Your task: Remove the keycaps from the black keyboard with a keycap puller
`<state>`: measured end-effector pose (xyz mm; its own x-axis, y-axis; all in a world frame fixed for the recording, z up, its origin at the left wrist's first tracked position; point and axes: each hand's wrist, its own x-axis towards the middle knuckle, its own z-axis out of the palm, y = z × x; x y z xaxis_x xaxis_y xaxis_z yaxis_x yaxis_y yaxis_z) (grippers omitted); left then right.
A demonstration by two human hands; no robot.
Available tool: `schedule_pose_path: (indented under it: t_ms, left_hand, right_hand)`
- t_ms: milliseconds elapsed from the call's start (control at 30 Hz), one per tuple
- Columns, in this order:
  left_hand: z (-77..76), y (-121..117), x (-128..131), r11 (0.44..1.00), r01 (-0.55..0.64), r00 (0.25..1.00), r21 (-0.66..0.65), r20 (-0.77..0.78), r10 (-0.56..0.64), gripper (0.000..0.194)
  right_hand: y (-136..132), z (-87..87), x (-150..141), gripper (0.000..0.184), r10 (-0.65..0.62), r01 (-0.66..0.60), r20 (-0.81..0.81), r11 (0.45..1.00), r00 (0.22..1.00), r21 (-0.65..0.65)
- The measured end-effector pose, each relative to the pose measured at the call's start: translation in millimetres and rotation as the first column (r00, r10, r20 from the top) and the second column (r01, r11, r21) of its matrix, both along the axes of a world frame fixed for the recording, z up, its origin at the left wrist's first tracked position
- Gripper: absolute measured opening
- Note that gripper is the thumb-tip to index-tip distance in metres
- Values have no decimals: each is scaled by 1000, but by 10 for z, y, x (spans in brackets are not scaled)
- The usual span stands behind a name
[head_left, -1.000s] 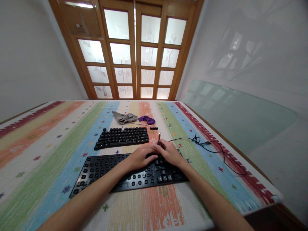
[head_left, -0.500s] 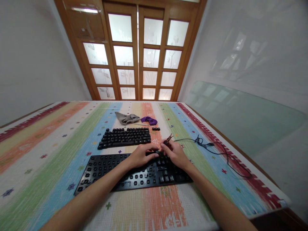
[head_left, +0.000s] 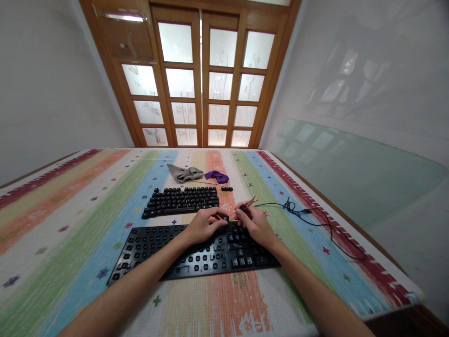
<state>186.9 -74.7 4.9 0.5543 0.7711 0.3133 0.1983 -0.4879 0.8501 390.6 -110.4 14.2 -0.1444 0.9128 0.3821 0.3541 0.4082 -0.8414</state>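
Note:
A black keyboard (head_left: 157, 236) lies in front of me, many of its key posts bare on the left and middle. Keycaps remain on its right part. My left hand (head_left: 203, 225) is over its back edge, thumb and fingers pinching a small black keycap (head_left: 226, 218). Just to the right, my right hand (head_left: 255, 224) is closed on a keycap puller (head_left: 242, 208) with a black grip and thin brownish wires. Its wire tips point at the keycap; whether they touch it I cannot tell.
Behind the keyboard, removed keycaps (head_left: 182, 200) stand in rows, with a few more keycaps (head_left: 227, 188) to their right. Farther back lie a grey cloth (head_left: 184, 174) and a purple cloth (head_left: 217, 176). A black cable (head_left: 329, 224) loops across the striped tablecloth (head_left: 80, 224) at right.
The keycap is now seen between my left fingers, just above the keyboard's back edge. My right hand and the puller have shifted slightly and the puller's angle has changed.

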Motion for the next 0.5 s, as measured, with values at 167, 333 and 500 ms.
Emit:
schedule_pose_path:
  t_ms: [167,333,500]
  left_hand:
    - [-17,18,-13,986,-37,999,161,5,37,15]
    - [22,85,-25,931,-82,996,355,-4,90,12]
    - [156,214,-7,883,-129,985,452,-46,167,7]
  right_hand:
    - [10,-13,1,29,-42,39,48,997,998,61]
    - [18,8,27,30,-92,89,41,992,995,90]
    - [42,15,62,34,-150,153,-42,985,988,81]
